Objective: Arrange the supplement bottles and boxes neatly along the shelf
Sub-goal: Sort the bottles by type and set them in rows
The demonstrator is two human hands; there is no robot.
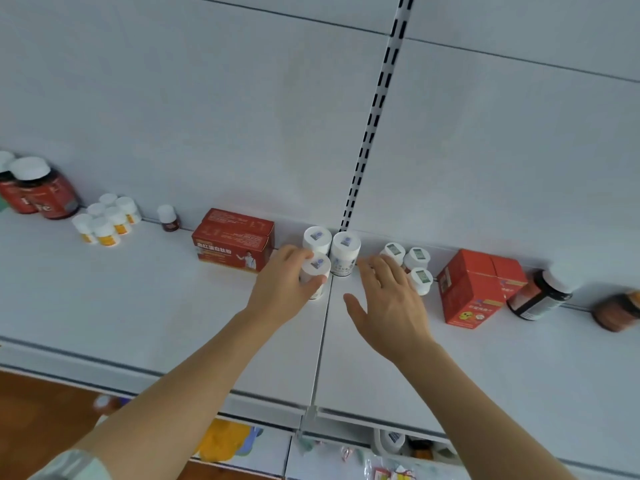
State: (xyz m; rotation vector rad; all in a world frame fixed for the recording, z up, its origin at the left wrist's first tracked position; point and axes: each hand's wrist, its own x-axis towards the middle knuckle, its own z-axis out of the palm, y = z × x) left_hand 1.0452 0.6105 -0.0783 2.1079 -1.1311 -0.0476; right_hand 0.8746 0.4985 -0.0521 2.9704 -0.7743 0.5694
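**White shelf, two bare hands among supplement bottles**

White metal shelf (pixel 138 306) runs across the view, seen from above, with a white back panel behind it and a slotted upright (pixel 374 109) rising from the middle of the back edge.

Left hand (pixel 282 289) grasps a white bottle (pixel 316 275), fingers and thumb curled round its side, near the middle of the shelf. Two more white bottles stand just behind it, toward the back edge: one (pixel 317 239) directly behind and one (pixel 345 252) beside it on the right, close together.

Right hand (pixel 391 303) is released, fingers straight and spread, palm down over the shelf just right of that group. It holds nothing. Its fingertips reach a cluster of three small white bottles (pixel 417 265) with patterned lids.

Left of the held bottle, a red box (pixel 233 242) with Chinese lettering lies near the back edge. Further left along the back edge stand a small dark bottle (pixel 168 218) with a white cap, a tight group of small white-capped bottles with orange labels (pixel 105 220), and two large red-labelled bottles (pixel 45 194) at the far left end.

Right of the three small bottles, a pair of red-orange boxes (pixel 474 289) stands upright, touching one another. Beyond them a dark bottle with a white cap (pixel 540 292) leans toward the back panel, and a brown container (pixel 618 310), blurred, sits at the far right edge.

Below the front edge, a lower shelf (pixel 249 455) shows mixed packets, too blurred to name.
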